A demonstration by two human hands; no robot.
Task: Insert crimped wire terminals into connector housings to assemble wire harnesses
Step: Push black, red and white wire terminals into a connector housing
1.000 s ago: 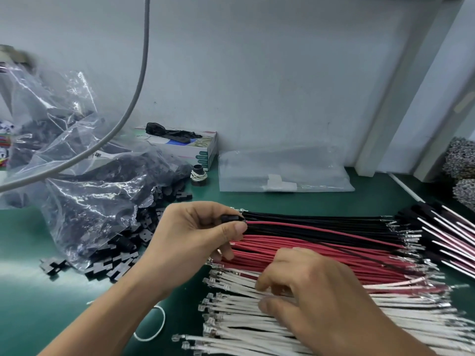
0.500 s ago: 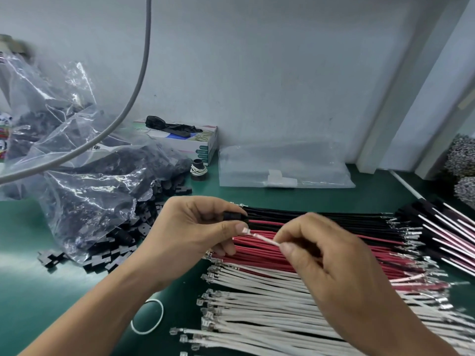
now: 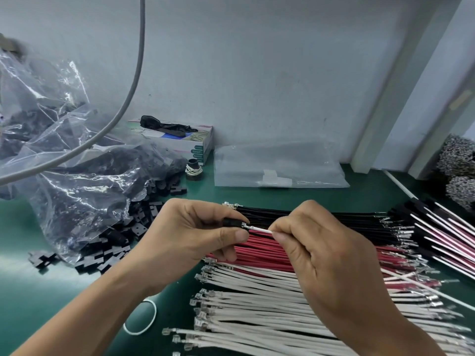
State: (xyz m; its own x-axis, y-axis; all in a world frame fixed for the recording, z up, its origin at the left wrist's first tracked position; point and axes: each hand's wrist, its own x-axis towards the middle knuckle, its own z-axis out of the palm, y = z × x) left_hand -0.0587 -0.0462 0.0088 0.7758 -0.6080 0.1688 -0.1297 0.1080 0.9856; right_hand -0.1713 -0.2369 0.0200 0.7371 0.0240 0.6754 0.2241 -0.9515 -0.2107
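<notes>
White wire (image 3: 259, 229) is meeting the black housing (image 3: 231, 223) at its metal tip, above the rows of red wires (image 3: 259, 255). My right hand (image 3: 326, 253) is pinching the wire; my left hand (image 3: 195, 237) is gripping the housing. Loose housings (image 3: 113, 242) are lying by the plastic bag (image 3: 77, 181).

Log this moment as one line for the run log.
step: inserting white wire into housing | left hand: holds housing | right hand: pinches wire | seated: cannot tell
</notes>
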